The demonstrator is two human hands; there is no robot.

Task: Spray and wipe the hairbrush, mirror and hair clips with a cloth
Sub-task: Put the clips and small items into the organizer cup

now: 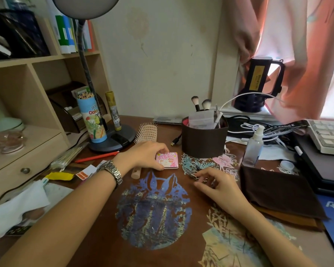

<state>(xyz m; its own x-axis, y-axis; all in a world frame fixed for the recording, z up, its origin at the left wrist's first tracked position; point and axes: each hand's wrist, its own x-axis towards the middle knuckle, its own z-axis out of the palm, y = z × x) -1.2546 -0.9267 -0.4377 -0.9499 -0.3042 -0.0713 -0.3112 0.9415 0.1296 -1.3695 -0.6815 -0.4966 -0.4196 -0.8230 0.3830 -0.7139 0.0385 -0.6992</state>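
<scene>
Left hand (147,155) fingers pinched on small square pink cartoon-printed compact mirror (168,160), twelve o'clock of blue rabbit decal (152,209). Pink-bristled wooden-handled hairbrush (146,134) partly hidden beneath. Right hand (218,187) fingertips closed around small dark hair clips (198,175). Risks judged: clips dropped from loose fingertip hold; clear plastic spray bottle (253,145), two o'clock, toppled by reach.

The hairbrush (146,134) is pale pink with rows of stiff bristles pointing up and toward the viewer; its head lies at the far side of the worktop (97,224), and its rounded wooden handle end shows nearer, with the middle of the brush hidden. Just right of it lies the mirror (168,160), a small square compact, shut, its pink lid printed with a cartoon girl, flat on the worktop. Right and nearer lie the hair clips (198,173), small, dark and metallic, too crowded to count. At the far right stands the spray bottle (253,146), clear plastic, upright, with a white nozzle. The dark brown cloth (277,187) lies spread flat near the bottle.
</scene>
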